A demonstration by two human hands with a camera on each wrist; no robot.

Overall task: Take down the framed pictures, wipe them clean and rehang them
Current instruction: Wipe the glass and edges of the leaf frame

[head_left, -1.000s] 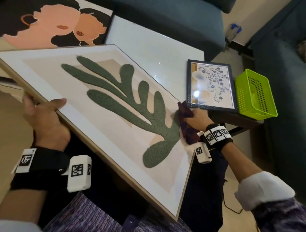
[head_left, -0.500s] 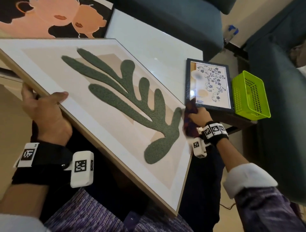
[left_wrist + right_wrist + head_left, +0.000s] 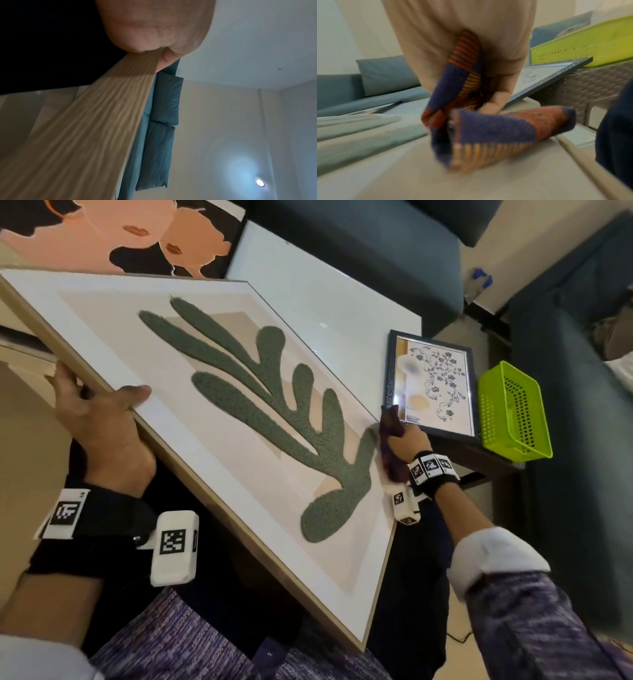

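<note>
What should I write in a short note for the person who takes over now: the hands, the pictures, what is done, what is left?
Left hand: grips the wooden edge of the large leaf picture, which is held tilted over the lap.
Right hand: holds the striped cloth on the glass near the picture's right edge.
Small floral frame: lies beside the green basket. The portrait picture lies on the white table.
Done: all three pictures are off the wall; wiping of the leaf picture is under way.
Left: finish wiping it. Whether the other two are clean cannot be told. Then rehang all.
</note>
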